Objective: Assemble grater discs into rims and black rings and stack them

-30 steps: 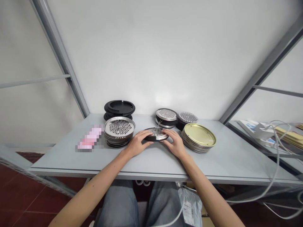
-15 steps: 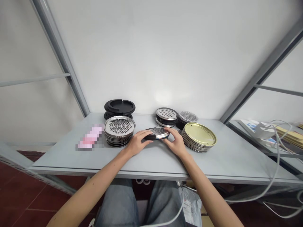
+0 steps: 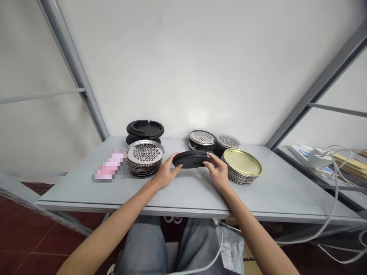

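In the head view, a person holds a round black disc (image 3: 191, 159) between two hands over the front part of the grey table (image 3: 183, 199). The disc is tipped so a dark, flat side faces the person; whether its bottom edge touches the table is hard to tell. It could slip, because only thumbs and fingertips seem to hold its rim. If one hand lets go too soon, the disc could drop on that side. A thin string (image 3: 204, 173) hangs under it by the right hand (image 3: 220, 173), and it might snag on a finger. The gold lids (image 3: 242, 163) sit in a pile just beside that hand, so a wide swing could bump them. The silver grater stack (image 3: 145, 156) is near the left hand (image 3: 164, 175) and could get knocked the same way. The left hand pinches the disc's left edge, thumb in front and fingers around the far side. The right hand pinches the right edge like that too. Both arms reach up from the bottom corners and lean in toward each other, like the sides of a tent.
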